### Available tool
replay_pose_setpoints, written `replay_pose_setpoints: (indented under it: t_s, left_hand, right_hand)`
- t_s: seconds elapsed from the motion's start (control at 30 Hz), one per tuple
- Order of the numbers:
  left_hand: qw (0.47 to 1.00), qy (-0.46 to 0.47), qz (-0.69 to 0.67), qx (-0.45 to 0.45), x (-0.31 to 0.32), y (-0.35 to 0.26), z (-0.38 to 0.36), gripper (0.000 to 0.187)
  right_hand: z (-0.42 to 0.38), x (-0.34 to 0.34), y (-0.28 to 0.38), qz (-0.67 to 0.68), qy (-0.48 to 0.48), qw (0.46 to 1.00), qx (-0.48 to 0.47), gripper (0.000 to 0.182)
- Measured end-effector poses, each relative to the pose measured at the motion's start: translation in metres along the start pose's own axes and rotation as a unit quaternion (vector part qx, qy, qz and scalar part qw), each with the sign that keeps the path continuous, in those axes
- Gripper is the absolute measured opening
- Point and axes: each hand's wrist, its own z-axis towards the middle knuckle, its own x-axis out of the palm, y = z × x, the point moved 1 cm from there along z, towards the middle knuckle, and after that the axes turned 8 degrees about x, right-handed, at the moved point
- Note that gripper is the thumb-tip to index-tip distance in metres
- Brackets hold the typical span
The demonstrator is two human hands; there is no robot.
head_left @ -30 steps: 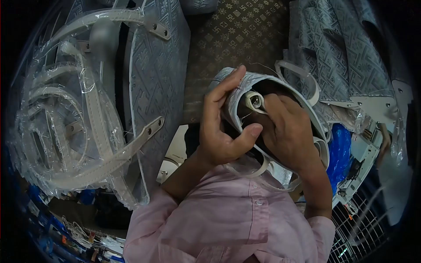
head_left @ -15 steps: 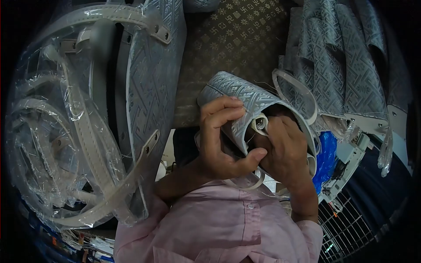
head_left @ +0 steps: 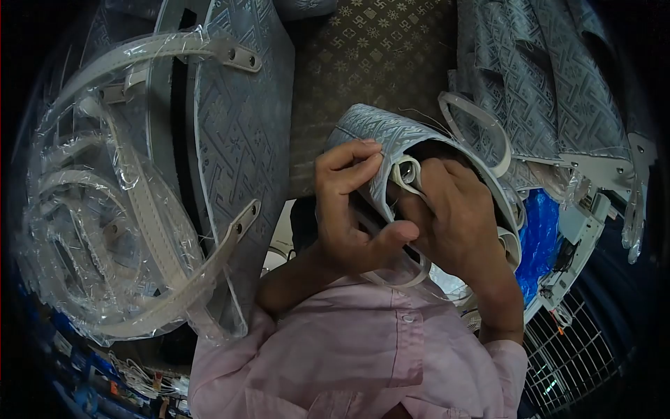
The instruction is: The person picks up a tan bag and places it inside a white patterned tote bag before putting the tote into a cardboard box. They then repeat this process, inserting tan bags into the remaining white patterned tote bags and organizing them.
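A grey-blue bag [head_left: 391, 129] with a woven geometric pattern lies on its side before me, its mouth turned toward my body. My left hand [head_left: 342, 202] curls its fingers over the bag's near left edge, with the thumb standing apart. Inside the mouth, my right hand [head_left: 457, 213] is closed, and its fingertips are hidden. Beside those fingers a cream rolled strip [head_left: 406, 170] pokes out, with something shiny in its end. A pale loop handle [head_left: 481, 129] hangs off the bag's far right side.
Larger patterned bags with plastic-wrapped cream handles [head_left: 150, 209] crowd the left. Several patterned pieces with pale trim [head_left: 551, 91] are stacked at the right. Below them are a blue plastic bag [head_left: 537, 234], a pale device [head_left: 586, 216] and a wire rack [head_left: 569, 342]. Brown patterned cloth [head_left: 370, 63] lies behind.
The bag and both hands appear slightly higher and further right in view. Most surroundings shift too, as the camera moves. Both hands stay at the same places on the bag.
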Motion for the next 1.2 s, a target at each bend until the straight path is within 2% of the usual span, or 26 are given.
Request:
replay_pose_setpoints:
  t_s: [0.03,0.1,0.13,0.2,0.3,0.33,0.4,0.43,0.47,0.53,0.67,0.73,0.8,0.83,0.9,0.93,1.03,1.1,1.13,1.2]
  left_hand:
    - [1.0,0.005,0.001,0.003,-0.001,-0.002,0.001,0.059]
    - [0.999,0.003,0.038,-0.015,-0.003,-0.007,0.005,0.044]
    - [0.999,0.007,0.041,-0.013,-0.004,-0.011,0.009,0.044]
    - [0.989,0.056,0.14,0.002,-0.006,-0.02,0.018,0.031]
    - [0.984,0.049,0.169,-0.023,-0.006,-0.025,0.019,0.025]
    - [0.983,0.053,0.174,-0.017,-0.003,-0.031,0.021,0.025]
    - [0.984,-0.013,0.149,-0.094,0.004,-0.043,0.03,0.021]
    - [0.965,0.064,0.251,-0.034,0.001,-0.044,0.034,0.018]
    - [0.964,0.063,0.258,-0.022,0.001,-0.047,0.037,0.018]
    - [0.962,0.057,0.251,-0.096,0.004,-0.054,0.04,0.015]
    - [0.938,0.064,0.332,-0.078,0.004,-0.062,0.047,0.015]
    - [0.935,0.062,0.33,-0.116,0.002,-0.065,0.047,0.017]
    - [0.93,0.062,0.343,-0.115,0.001,-0.066,0.048,0.018]
    - [0.928,0.061,0.347,-0.123,0.001,-0.066,0.048,0.019]
    - [0.929,0.055,0.349,-0.113,0.0,-0.065,0.045,0.019]
    - [0.931,0.057,0.346,-0.105,-0.001,-0.065,0.044,0.019]
    - [0.929,0.058,0.352,-0.096,-0.002,-0.063,0.043,0.019]
    - [0.928,0.066,0.356,-0.084,-0.003,-0.062,0.042,0.019]
    - [0.928,0.073,0.357,-0.07,-0.003,-0.061,0.045,0.019]
    - [0.928,0.074,0.36,-0.07,-0.004,-0.059,0.046,0.019]
  right_hand:
    - [0.0,0.0,0.001,0.003,-0.005,1.0,0.0,0.013]
    - [0.001,-0.002,0.003,0.031,-0.009,0.999,0.011,0.014]
    - [0.0,-0.002,0.004,0.036,-0.013,0.999,0.01,0.014]
    - [-0.001,-0.001,0.005,0.037,-0.019,0.999,0.018,0.016]
    - [-0.003,0.001,0.005,0.052,-0.028,0.998,0.012,0.017]
    - [-0.005,0.001,0.005,0.057,-0.034,0.998,0.008,0.017]
    - [-0.007,-0.001,0.006,0.05,-0.02,0.999,0.009,0.016]
    - [-0.007,-0.001,0.005,0.052,-0.027,0.998,-0.001,0.016]
    - [-0.007,0.0,0.003,0.03,-0.031,0.999,-0.009,0.016]
    - [-0.008,-0.001,0.002,0.011,-0.043,0.999,-0.027,0.019]
    - [-0.007,0.005,-0.004,0.016,-0.03,0.998,-0.054,0.025]
    - [-0.005,0.003,-0.006,0.023,-0.039,0.996,-0.079,0.028]
    - [-0.003,-0.007,-0.011,0.054,0.035,0.992,-0.109,0.025]
    - [-0.002,-0.013,-0.014,0.054,0.031,0.991,-0.116,0.025]
    - [-0.001,-0.018,-0.019,0.106,0.132,0.981,-0.093,0.028]
    - [0.001,-0.02,-0.021,0.108,0.128,0.981,-0.097,0.028]
    - [-0.001,-0.023,-0.026,0.083,0.087,0.988,-0.092,0.026]
    - [-0.004,-0.014,-0.023,-0.032,-0.06,0.979,-0.194,0.023]
    - [-0.003,-0.012,-0.021,-0.033,-0.065,0.978,-0.196,0.023]
    - [-0.004,-0.011,-0.014,-0.105,-0.145,0.963,-0.202,0.013]
